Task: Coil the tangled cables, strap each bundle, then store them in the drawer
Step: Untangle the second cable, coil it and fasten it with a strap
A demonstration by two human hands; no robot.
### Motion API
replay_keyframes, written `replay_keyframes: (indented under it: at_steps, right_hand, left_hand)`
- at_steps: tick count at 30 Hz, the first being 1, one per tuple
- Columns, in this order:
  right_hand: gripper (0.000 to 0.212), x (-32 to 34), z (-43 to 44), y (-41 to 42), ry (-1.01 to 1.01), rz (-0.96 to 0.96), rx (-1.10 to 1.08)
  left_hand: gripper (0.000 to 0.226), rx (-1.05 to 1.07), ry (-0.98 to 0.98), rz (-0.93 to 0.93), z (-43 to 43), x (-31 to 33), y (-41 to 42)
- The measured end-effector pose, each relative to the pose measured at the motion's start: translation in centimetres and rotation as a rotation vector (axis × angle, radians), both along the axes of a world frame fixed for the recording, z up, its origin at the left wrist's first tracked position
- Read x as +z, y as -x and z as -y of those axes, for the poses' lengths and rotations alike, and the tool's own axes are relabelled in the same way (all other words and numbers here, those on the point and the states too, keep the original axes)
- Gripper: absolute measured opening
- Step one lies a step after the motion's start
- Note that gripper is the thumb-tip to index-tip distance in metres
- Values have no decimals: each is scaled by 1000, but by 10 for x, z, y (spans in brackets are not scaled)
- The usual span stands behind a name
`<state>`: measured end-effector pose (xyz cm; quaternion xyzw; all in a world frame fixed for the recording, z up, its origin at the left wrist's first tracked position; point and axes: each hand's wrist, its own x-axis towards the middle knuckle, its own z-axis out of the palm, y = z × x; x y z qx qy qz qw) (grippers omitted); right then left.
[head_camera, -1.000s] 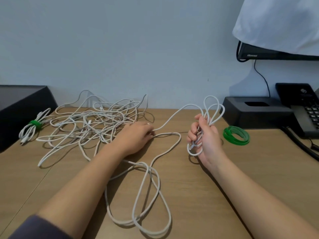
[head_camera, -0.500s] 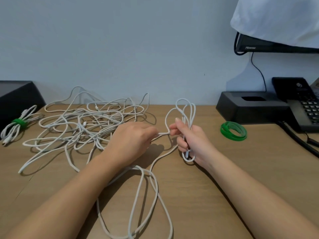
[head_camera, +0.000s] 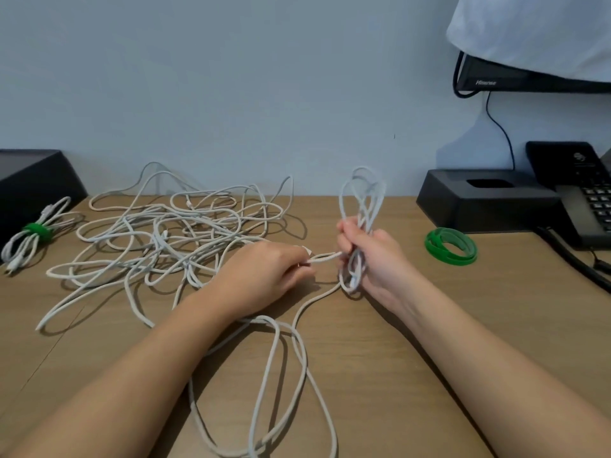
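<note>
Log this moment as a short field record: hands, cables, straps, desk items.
right hand: shut on partly coiled white cable, loops upright
left hand: pinches the same cable's free run
tangled pile: loose, back left on the desk
strapped bundle: far left, green strap around it
spare green strap: right of the right hand, unused
telephone: far right
drawer: not visible

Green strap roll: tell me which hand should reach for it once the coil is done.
Probably the left hand. The green strap roll lies nearer the right hand, but that hand grips the coil; the left only pinches the feeding cable.
</note>
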<state>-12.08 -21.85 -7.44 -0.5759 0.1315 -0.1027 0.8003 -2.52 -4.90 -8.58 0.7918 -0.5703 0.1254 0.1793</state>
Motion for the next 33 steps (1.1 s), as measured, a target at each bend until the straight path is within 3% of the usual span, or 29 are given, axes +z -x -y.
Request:
replay_keyframes:
  at_steps: [4, 8, 12, 16, 21, 27, 30, 33]
  right_hand:
    - [22, 2, 5, 2, -280, 216, -35]
    - [23, 7, 11, 5, -413, 194, 15]
    - [37, 7, 16, 7, -278, 60, 89]
    - [35, 5, 13, 9, -204, -65, 198]
    - [30, 6, 2, 10, -77, -100, 196]
    - [41, -1, -12, 10, 34, -83, 427]
    - [44, -7, -16, 9, -14, -38, 547]
    - [38, -6, -19, 10, 64, -44, 610]
  left_hand:
    - [14, 108, 28, -6, -12, -8, -22]
    - [14, 276, -9, -7, -25, -15, -43]
    - [18, 279, 95, -49, -25, -8, -40]
    - [24, 243, 314, -44, -22, 0, -30]
    - [23, 173, 442, -42, -23, 3, -26]
    - [30, 121, 492, 10, -18, 10, -14]
    - [33, 187, 532, -100, -17, 12, -9]
    - [32, 185, 579, -289, -17, 14, -8]
